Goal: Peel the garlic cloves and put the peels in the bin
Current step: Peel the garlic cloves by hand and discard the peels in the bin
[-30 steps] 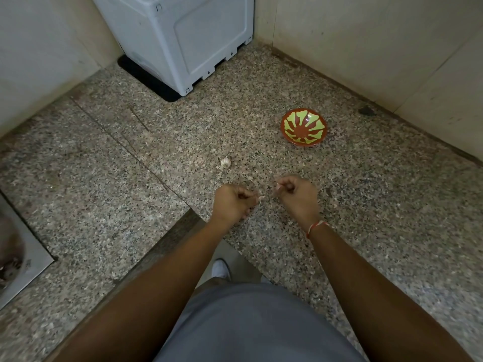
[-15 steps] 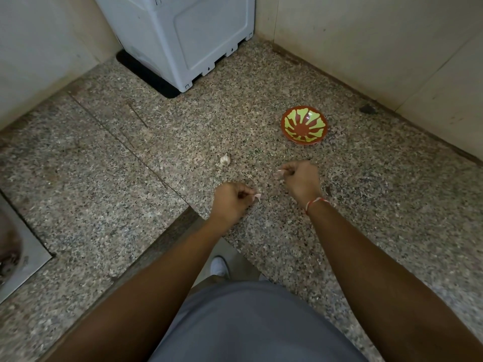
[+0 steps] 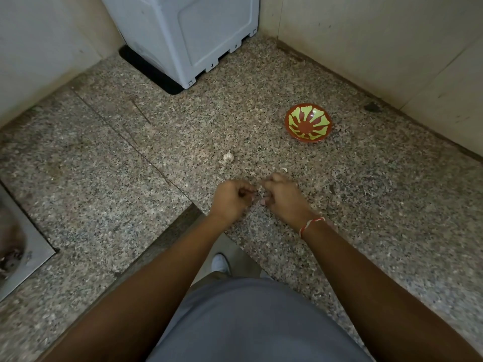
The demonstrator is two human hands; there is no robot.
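Note:
My left hand (image 3: pixel 231 198) and my right hand (image 3: pixel 283 197) meet knuckle to knuckle low over the speckled granite counter (image 3: pixel 379 205). Both have curled fingers and pinch a small pale garlic clove (image 3: pixel 260 191) between them; most of it is hidden by the fingers. A small garlic bulb (image 3: pixel 228 156) lies on the counter just beyond my left hand. A pale scrap (image 3: pixel 284 169), either peel or clove, lies on the counter just past my right hand. No bin is in view.
A red bowl with green pattern (image 3: pixel 308 122) sits at the back right. A white appliance (image 3: pixel 188 35) fills the far corner between tiled walls. A steel sink (image 3: pixel 23 246) shows at the left edge. The counter's inner corner edge (image 3: pixel 193 207) lies right below my hands.
My right hand, which had moved away toward the bowl, has come back against my left hand. A pale scrap now lies on the counter beyond it.

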